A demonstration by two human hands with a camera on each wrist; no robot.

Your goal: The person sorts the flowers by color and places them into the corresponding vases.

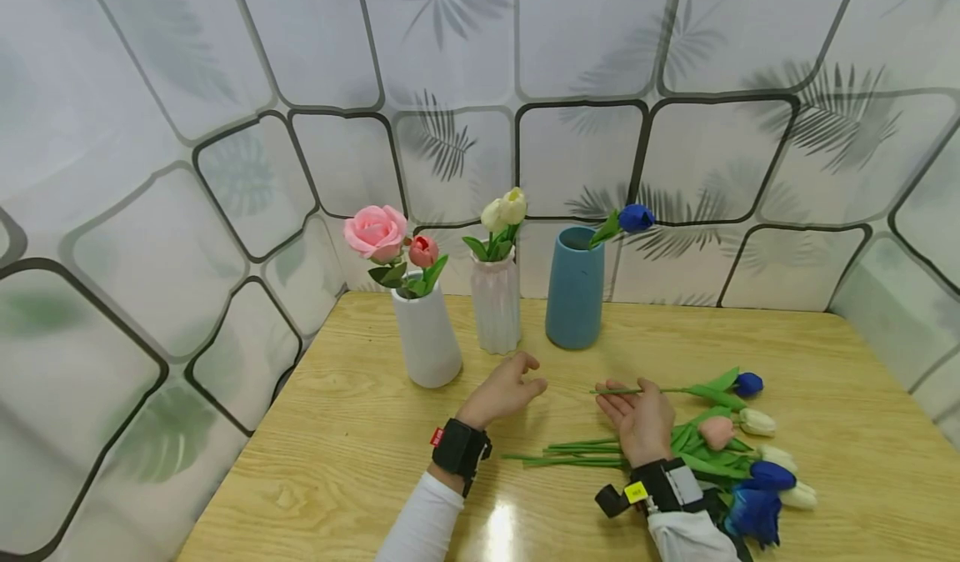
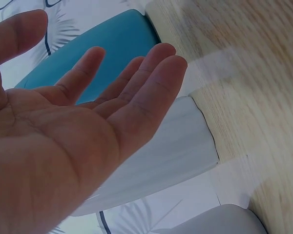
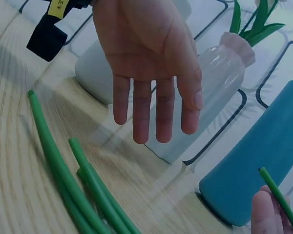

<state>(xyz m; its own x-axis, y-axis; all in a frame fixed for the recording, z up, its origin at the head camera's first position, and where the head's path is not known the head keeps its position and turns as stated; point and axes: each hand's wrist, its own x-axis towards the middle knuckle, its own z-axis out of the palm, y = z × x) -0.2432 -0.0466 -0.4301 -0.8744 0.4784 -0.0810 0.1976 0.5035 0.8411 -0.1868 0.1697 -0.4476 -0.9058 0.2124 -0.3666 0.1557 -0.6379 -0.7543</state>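
My right hand holds a blue tulip by its green stem, the bloom pointing right, above the other flowers in the head view. My left hand holds nothing; its fingers are loosely extended, in front of the vases. Nearest to it is a ribbed white vase with white tulips. On its right stands a blue vase with one blue tulip leaning over the rim. Left of it, a smooth white vase bears a pink rose and a pinkish-red tulip.
A pile of flowers lies on the wooden table under and beside my right forearm: a pink tulip, white tulips, a blue tulip and a blue rose. Their stems point left. A patterned curtain hangs behind.
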